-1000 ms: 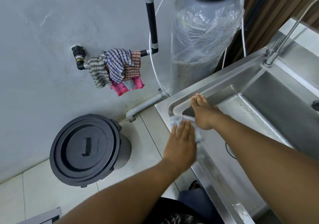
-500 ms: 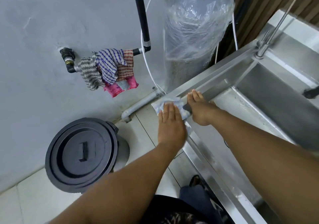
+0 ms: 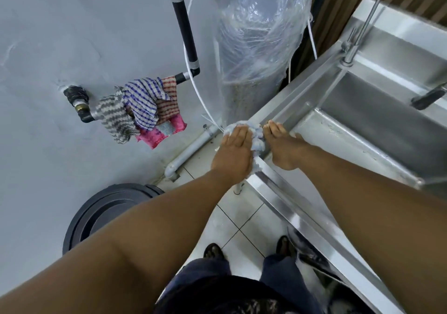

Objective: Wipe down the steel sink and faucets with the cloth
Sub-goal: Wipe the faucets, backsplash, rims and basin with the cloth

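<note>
Flat, unclenched left hand [image 3: 233, 150] presses cloth [image 3: 257, 133] on sink [image 3: 285, 187] corner; right hand [image 3: 285, 148] seemingly unclenched beside it.

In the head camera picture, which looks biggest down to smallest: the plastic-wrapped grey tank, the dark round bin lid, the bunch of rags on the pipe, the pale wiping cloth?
1. Plastic-wrapped grey tank
2. Dark round bin lid, partly hidden by an arm and nearer the camera, so unsure
3. Bunch of checked and pink rags
4. Pale blue wiping cloth, mostly under the left hand
</note>
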The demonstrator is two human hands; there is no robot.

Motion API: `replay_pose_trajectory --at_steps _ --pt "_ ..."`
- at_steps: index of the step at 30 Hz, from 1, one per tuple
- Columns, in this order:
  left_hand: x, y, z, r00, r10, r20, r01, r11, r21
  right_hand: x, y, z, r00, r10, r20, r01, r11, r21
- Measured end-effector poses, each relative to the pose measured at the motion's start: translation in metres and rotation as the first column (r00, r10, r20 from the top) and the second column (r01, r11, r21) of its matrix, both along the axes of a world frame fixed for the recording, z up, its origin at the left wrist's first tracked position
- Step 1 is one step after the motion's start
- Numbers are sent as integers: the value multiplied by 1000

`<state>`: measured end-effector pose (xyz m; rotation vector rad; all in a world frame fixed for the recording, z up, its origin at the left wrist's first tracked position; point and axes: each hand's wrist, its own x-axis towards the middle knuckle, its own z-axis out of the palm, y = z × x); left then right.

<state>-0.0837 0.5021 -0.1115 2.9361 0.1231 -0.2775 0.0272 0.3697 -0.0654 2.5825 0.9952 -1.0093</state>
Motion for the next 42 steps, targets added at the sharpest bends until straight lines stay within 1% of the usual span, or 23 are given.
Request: replay_pose_trajectory --at_steps 2,4,5,7,9,11,12,15,17,19,20,22,24,25,28,30,32,34,36,38,42 --pt "0 -21 2 991 134 8 -134 991 8 -3 2 -1 1000 -22 12 22 1000 -3" --pt "-16 -44 -2 983 171 68 -171 985 -14 -4 2 -3 999 -43 -1 43 999 0" --pt "-30 -55 -3 980 155 123 -153 988 -32 -4 2 -5 999 -46 -3 46 999 3" --pt "-56 -73 -5 983 33 181 -18 996 -86 -2 1 -8 999 -52 -5 52 999 15" --pt "-70 -70 -8 975 -134 176 159 978 -137 -2 1 -8 998 -62 -15 62 998 25" --pt "-62 -45 -9 946 -245 213 274 954 -119 -2 1 -8 997 -75 -15 75 997 36" --pt "-53 -28 -9 939 -259 228 288 952 -103 -1 2 -6 997 -77 -20 77 996 40" --pt "-28 16 -6 956 -259 140 272 959 -77 1 6 -3 994 -96 -47 99 993 69" --pt "-20 21 -7 954 -281 105 287 957 -49 1 9 0 983 -142 -112 157 977 142" --pt "-18 9 -4 974 -193 116 203 976 -77 -3 8 -1 960 -200 -194 245 937 248" --pt "-18 0 -2 987 -132 95 141 986 -85 -9 3 -2 952 -220 -211 276 916 291" --pt "-21 -18 -1 997 -19 72 24 997 -78 -28 -14 -5 948 -254 -190 306 889 340" --pt "-27 -32 0 996 61 70 -55 995 -89 -50 -37 -8 958 -238 -160 280 899 336" --pt "-30 -36 1 996 71 61 -65 993 -101 -60 -46 -10 965 -220 -145 257 911 324" --pt "-41 -39 3 998 -17 54 24 991 -129 -86 -67 -13 972 -221 -78 235 904 358" --pt "-46 -30 8 991 -127 41 132 981 -140 -100 -74 -11 968 -247 -41 242 882 404" --pt "-47 -17 12 974 -227 25 228 964 -136 -113 -76 -8 975 -220 -17 206 881 426" --pt "-41 -3 13 972 -234 5 233 966 -117 -120 -76 -4 983 -182 -31 179 897 404" --pt "-29 8 13 982 -190 -9 189 978 -83 -122 -70 -1 986 -160 -51 167 911 376" --pt "-18 15 12 982 -187 -33 185 981 -52 -120 -59 1 984 -164 -63 175 916 361" --pt "-4 29 7 966 -257 27 258 965 -49 -107 -33 3 975 -215 -52 220 924 313"
